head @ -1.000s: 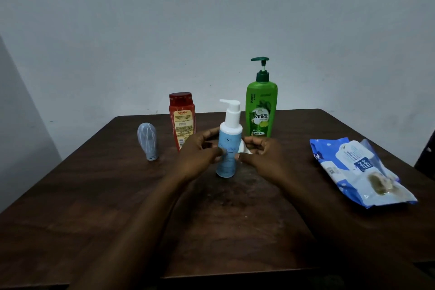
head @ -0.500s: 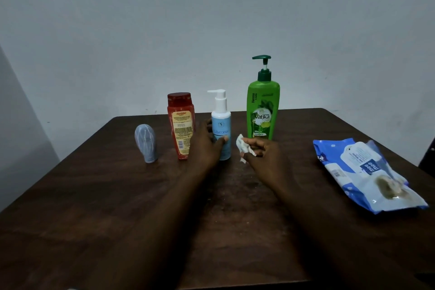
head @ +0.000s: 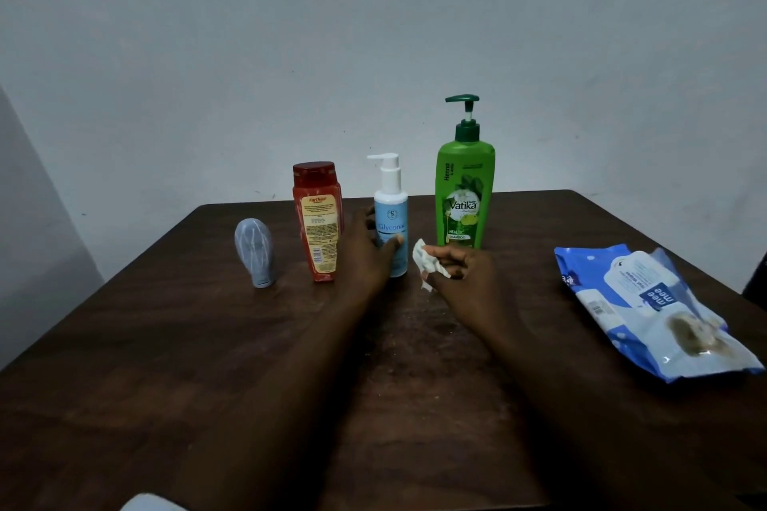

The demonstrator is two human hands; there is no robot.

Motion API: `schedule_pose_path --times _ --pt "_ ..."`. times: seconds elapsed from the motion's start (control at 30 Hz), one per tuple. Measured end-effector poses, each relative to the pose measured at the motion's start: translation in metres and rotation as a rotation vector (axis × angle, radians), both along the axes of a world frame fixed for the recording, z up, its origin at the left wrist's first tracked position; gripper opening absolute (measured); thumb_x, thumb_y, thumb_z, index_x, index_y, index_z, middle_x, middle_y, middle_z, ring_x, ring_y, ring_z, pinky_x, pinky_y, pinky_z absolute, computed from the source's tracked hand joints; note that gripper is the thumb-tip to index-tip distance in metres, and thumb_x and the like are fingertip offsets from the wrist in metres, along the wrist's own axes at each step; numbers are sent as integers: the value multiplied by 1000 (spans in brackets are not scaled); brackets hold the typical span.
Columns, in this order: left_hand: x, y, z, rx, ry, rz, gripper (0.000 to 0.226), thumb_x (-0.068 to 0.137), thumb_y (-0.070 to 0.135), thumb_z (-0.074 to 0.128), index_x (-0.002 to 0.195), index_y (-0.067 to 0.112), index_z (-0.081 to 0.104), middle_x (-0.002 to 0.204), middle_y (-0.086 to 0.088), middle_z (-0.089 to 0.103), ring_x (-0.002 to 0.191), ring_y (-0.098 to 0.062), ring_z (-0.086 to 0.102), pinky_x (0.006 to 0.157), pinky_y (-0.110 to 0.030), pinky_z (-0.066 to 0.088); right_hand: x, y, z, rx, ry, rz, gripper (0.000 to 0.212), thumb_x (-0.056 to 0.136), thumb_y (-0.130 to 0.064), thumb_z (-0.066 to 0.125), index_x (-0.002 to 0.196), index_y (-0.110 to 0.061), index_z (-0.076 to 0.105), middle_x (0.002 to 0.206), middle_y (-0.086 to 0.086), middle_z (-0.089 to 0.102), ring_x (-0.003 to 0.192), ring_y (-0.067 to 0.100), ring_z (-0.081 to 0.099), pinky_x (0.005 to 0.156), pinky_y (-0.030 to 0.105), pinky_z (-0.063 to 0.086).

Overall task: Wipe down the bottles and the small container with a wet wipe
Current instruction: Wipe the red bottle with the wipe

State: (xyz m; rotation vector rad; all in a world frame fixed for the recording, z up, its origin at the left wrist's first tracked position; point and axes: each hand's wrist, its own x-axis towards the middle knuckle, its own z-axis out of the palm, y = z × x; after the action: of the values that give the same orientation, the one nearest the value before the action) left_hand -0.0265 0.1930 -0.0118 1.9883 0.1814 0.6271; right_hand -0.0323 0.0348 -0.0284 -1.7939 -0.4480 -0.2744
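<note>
A row of containers stands at the far side of the dark table [head: 207, 344]. From left: a small grey-blue container [head: 254, 252], a red bottle [head: 317, 220], a light blue pump bottle [head: 391, 215] and a tall green pump bottle [head: 465, 186]. My left hand [head: 367, 249] wraps the lower part of the blue pump bottle, which stands upright on the table. Just to its right, my right hand [head: 465, 274] pinches a crumpled white wet wipe [head: 427, 263], a short gap away from the bottle.
A blue and white wet wipe pack [head: 647, 303] lies flat at the table's right edge. A plain wall rises right behind the table. A pale object [head: 149, 502] shows at the bottom edge of the view.
The blue pump bottle went from in front of me, between both hands, back into the row between the red and green bottles. My right hand came off it, still holding the wipe.
</note>
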Motion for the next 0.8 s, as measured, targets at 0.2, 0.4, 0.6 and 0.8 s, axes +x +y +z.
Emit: schedule_pose_path --times 0.2,0.4,0.6,0.8 --pt "-26 -10 11 120 -146 156 67 86 19 76 145 14 44 146 -7 51 131 -23 51 105 -43 49 0 -1 2 7 16 20 31 84 -2 74 114 -11 72 86 -6 72 66 -15 65 58 3 47" --pt "-43 38 72 255 -504 395 37 83 20 70 119 23 61 125 1 55 113 -16 52 81 -13 39 -8 0 6 55 32 41 26 87 -3 72 112 -9 71 78 -11 67 58 -16 61 52 1 43" --pt "-18 90 89 150 45 63 56 85 32 76 135 18 56 133 -3 60 114 -17 58 77 -21 49 -13 0 10 52 30 38 25 87 -6 73 112 -11 72 81 -11 68 62 -17 62 52 2 44" --pt "-40 95 83 181 -1 80 36 79 36 82 111 20 73 107 5 73 100 -14 68 90 -43 57 -21 -2 12 64 37 37 23 87 -6 72 109 -15 72 83 -10 70 65 -13 65 55 5 47"
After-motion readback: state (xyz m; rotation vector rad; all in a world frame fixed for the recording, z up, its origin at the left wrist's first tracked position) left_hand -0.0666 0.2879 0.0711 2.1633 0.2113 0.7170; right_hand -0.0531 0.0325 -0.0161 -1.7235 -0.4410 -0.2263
